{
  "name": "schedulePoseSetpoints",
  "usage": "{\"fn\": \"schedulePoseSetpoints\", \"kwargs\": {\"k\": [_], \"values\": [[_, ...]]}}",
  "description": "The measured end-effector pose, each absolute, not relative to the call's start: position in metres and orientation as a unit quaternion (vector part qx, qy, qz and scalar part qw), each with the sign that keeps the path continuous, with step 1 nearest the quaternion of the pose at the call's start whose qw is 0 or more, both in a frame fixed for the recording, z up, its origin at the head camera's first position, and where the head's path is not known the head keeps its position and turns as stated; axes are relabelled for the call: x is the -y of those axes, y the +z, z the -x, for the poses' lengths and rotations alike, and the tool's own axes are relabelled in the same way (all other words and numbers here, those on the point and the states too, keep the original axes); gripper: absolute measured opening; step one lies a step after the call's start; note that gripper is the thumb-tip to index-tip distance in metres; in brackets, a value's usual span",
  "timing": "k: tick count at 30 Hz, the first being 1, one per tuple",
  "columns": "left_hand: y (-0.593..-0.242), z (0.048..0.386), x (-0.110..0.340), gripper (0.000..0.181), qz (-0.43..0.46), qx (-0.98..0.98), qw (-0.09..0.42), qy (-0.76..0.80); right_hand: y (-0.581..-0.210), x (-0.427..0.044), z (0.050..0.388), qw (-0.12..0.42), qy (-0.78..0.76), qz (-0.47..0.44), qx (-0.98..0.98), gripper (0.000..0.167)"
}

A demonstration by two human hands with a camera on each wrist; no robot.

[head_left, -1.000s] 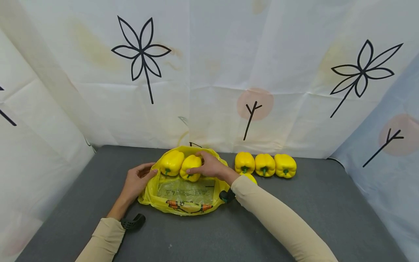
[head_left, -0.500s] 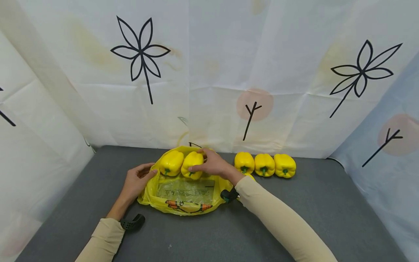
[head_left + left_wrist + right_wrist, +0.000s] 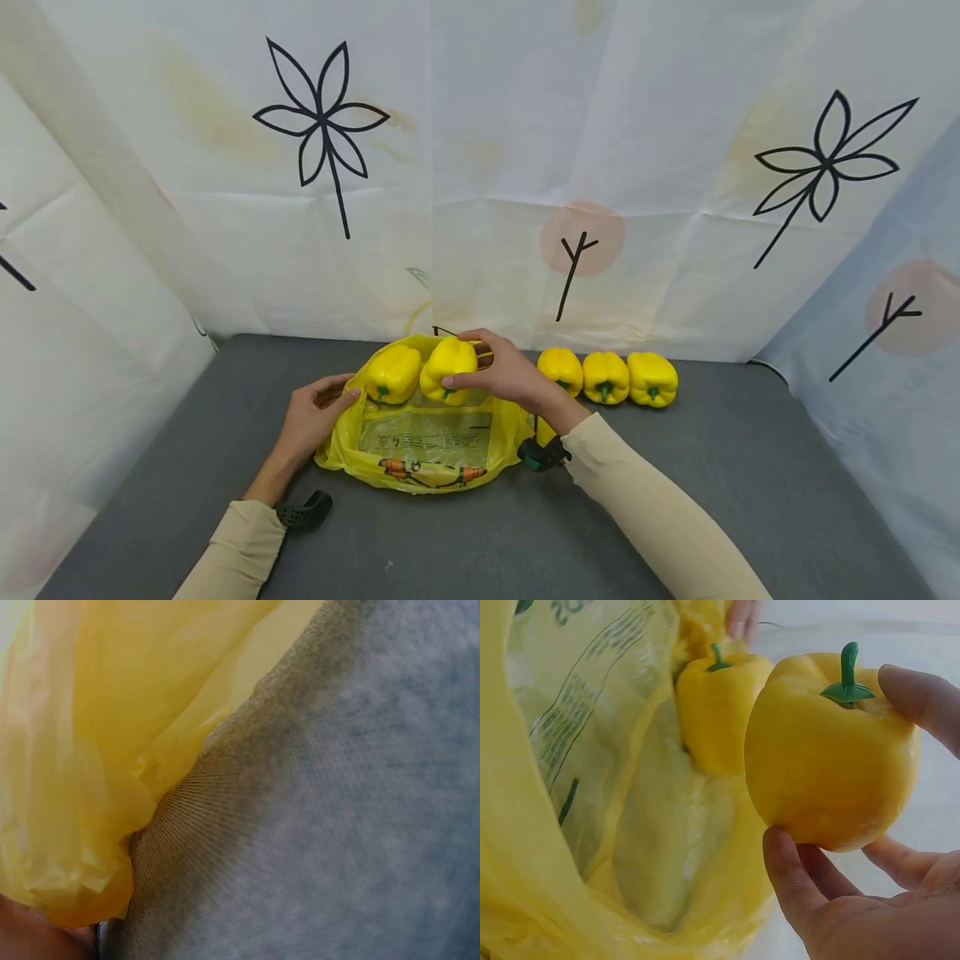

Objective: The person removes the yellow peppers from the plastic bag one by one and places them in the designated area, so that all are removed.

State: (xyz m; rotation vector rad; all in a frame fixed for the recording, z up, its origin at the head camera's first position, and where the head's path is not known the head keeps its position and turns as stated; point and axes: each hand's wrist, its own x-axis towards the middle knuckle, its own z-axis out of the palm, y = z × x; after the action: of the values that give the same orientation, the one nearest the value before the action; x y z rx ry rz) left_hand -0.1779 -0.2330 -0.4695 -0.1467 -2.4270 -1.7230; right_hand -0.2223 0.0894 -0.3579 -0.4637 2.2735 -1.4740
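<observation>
A yellow plastic bag (image 3: 347,442) lies with its mouth spread wide on the dark grey table. My left hand (image 3: 311,418) pinches the bag's left rim between thumb and fingers. Inside the bag, at the back left, rests one yellow bell pepper (image 3: 393,375) with a green stem. My right hand (image 3: 513,377) holds a second yellow bell pepper (image 3: 450,367) by its side, raised above the back of the bag. In the right wrist view, the thumb lies near this pepper's stem (image 3: 848,667) and the fingertips (image 3: 780,847) support its other side.
Right of the bag, three yellow bell peppers (image 3: 607,377) stand in a row near the table's back edge. Another pepper (image 3: 545,430) is mostly hidden behind my right wrist. A white printed curtain (image 3: 487,167) hangs behind the table.
My right hand has lifted the pepper up and slightly to the right, away from the pepper beside it. The left hand stays at the bag's rim.
</observation>
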Motion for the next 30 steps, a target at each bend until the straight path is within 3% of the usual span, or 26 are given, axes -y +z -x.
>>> {"fn": "schedulePoseSetpoints", "kwargs": {"k": [30], "values": [[-0.468,0.178,0.232,0.044,0.046,0.814,0.075,-0.574,-0.337,-0.142,0.172,0.158,-0.598,0.240,-0.748,0.079]]}}
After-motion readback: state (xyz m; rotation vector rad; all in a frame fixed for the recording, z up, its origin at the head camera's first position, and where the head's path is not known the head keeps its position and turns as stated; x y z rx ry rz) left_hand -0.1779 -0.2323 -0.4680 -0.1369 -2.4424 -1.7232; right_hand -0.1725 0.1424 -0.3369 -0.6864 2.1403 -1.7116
